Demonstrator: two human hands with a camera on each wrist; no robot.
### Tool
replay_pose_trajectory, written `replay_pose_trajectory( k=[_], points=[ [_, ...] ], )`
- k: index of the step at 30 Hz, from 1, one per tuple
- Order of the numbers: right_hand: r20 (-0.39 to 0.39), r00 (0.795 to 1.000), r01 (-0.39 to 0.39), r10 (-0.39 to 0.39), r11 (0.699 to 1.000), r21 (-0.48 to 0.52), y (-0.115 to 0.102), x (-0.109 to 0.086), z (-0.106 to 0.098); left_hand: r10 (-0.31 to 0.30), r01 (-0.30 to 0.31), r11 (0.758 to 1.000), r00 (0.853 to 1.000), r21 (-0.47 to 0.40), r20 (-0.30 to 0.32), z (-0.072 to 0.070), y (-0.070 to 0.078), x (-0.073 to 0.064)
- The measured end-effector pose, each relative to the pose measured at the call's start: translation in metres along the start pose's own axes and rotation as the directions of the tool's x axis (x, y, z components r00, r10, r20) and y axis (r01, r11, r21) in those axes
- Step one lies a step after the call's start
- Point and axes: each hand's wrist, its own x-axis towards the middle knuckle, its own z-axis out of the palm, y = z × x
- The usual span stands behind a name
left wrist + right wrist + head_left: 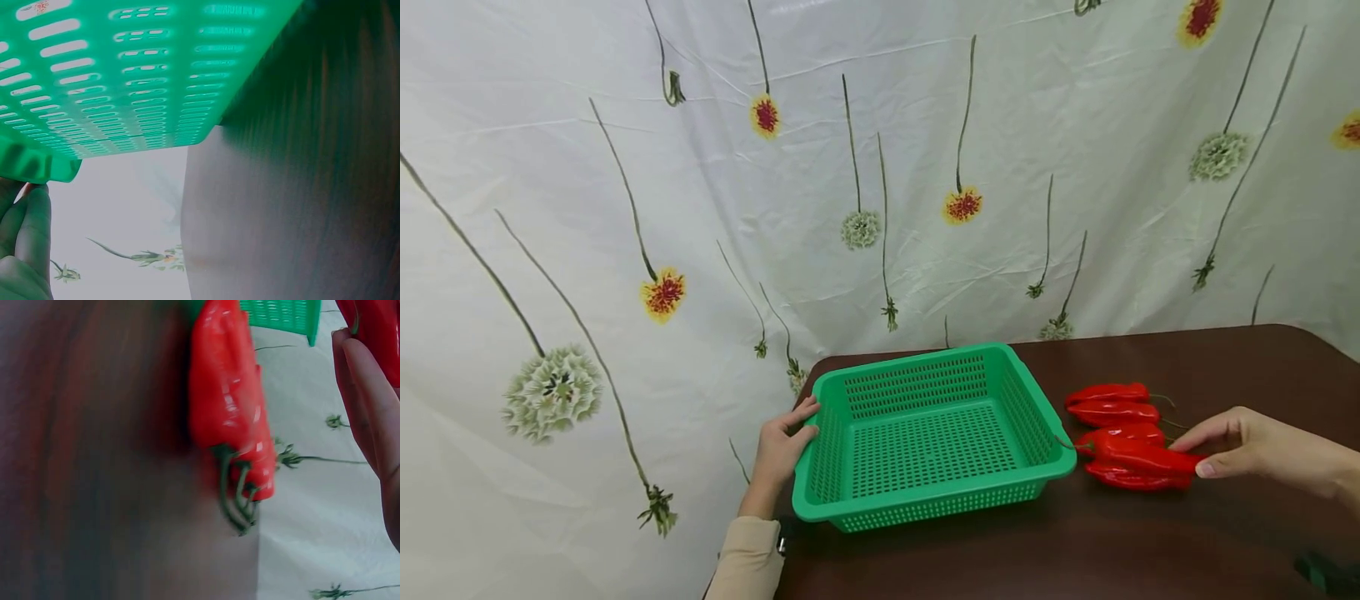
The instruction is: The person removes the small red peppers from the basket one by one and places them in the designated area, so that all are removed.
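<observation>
My left hand (777,454) grips the left rim of a green plastic basket (917,493), which has slotted walls and stands on the table. From the left wrist view, the fingers (32,228) meet the rim from outside. At the right, my right hand (1262,450) pinches one end of a red pepper (1138,454) between thumb and fingers. This pepper's stem points left and overlaps the basket's right rim in the head view. Several more red peppers (1112,412) with green stems lie beneath and behind it. The basket's slotted floor (932,446) shows bare.
A dark brown table (1240,367) carries the basket and peppers. Behind it hangs a pale cloth (880,275) printed with flowers. Something dark with a green patch (1313,573) shows at the lower right corner.
</observation>
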Motion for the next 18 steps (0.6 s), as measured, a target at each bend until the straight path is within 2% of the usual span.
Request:
replay_pose_trajectory(
  k=[8, 14, 18],
  points=[
    [0.058, 0.998, 0.01, -0.013, 0.999, 0.044, 0.021, -0.006, 0.0, 0.005, -0.005, 1.0, 1.0, 0.012, -0.012, 0.002, -0.002, -0.001],
    [0.144, 0.989, 0.017, -0.041, 0.986, 0.166, 0.031, -0.011, -0.001, 0.0, 0.0, 1.0, 1.0, 0.021, -0.022, 0.001, 0.0, 0.0],
    [0.147, 0.988, 0.017, -0.045, 0.982, 0.186, 0.035, -0.011, 0.003, 0.001, -0.001, 1.0, 1.0, 0.016, -0.024, 0.0, 0.0, 0.0]
  ],
)
